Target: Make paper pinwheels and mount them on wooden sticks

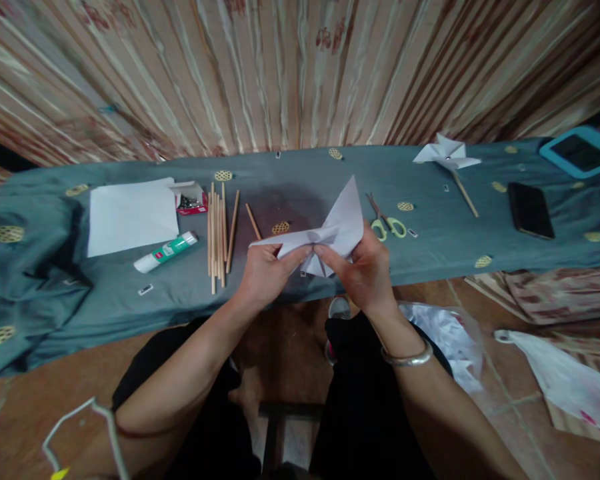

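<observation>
Between my two hands is a white paper pinwheel (347, 208), its blades folded in toward the centre. My left hand (267, 272) grips its left side, with the thumb pressed near the middle. On the other side my right hand (367, 270) is closed on the paper, its thumb meeting the left one at the centre. Whether a pin sits under the thumbs cannot be made out. Just behind the paper lies a single wooden stick (253, 221), partly covered by it. Green-handled scissors (386, 220) rest close to my right hand.
Left of my hands are several wooden sticks (219, 233), a glue stick (165, 252), white paper sheets (133, 217) and a small red box of metal pieces (191, 199). To the right lie a finished pinwheel (447, 153), a phone (531, 210) and a blue-framed device (583, 152). Plastic bags (565, 373) lie on the floor.
</observation>
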Demonstrator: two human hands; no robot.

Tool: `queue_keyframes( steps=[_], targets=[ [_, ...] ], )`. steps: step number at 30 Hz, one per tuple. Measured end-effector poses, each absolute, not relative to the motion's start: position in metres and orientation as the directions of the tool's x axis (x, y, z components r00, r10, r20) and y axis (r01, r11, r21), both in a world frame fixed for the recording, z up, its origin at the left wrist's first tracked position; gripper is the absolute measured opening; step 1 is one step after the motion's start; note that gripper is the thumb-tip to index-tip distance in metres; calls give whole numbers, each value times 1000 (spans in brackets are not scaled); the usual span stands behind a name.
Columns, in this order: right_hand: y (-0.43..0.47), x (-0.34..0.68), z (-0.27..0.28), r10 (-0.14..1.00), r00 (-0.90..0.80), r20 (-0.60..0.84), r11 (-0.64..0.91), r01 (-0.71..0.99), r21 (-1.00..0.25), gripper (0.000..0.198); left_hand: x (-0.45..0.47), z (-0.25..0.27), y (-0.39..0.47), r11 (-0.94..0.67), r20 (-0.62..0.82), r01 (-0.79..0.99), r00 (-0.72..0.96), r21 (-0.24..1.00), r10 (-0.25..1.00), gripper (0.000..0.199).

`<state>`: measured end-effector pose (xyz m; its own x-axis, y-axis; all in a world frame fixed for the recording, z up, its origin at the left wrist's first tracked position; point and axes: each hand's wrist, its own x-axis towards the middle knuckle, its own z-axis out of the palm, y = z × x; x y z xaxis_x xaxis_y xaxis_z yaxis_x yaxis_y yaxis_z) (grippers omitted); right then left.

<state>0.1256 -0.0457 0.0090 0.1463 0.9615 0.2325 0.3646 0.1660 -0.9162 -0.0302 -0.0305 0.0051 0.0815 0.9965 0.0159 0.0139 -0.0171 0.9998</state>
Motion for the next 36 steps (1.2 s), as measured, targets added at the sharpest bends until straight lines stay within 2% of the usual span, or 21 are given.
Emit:
queue_keyframes(
  steps=[5, 12, 28, 36],
  targets=[
    [-45, 126, 7, 962, 151, 227, 164, 345, -924, 46, -31, 6, -31, 5, -7, 34, 74, 999, 997, 20],
    [-44, 125, 7, 966, 139, 220, 170, 300, -939, 41, -31, 5, -30, -60, 58, 28, 68, 998, 996, 19],
    [-44, 124, 8, 961, 176, 214, 144, 344, -928, 38, -32, 3, -27, -97, 95, 43, 46, 994, 994, 19],
    [-44, 124, 9, 960, 174, 220, 147, 357, -922, 37, -33, 4, -28, -68, 64, 72, 51, 995, 997, 23]
  ],
)
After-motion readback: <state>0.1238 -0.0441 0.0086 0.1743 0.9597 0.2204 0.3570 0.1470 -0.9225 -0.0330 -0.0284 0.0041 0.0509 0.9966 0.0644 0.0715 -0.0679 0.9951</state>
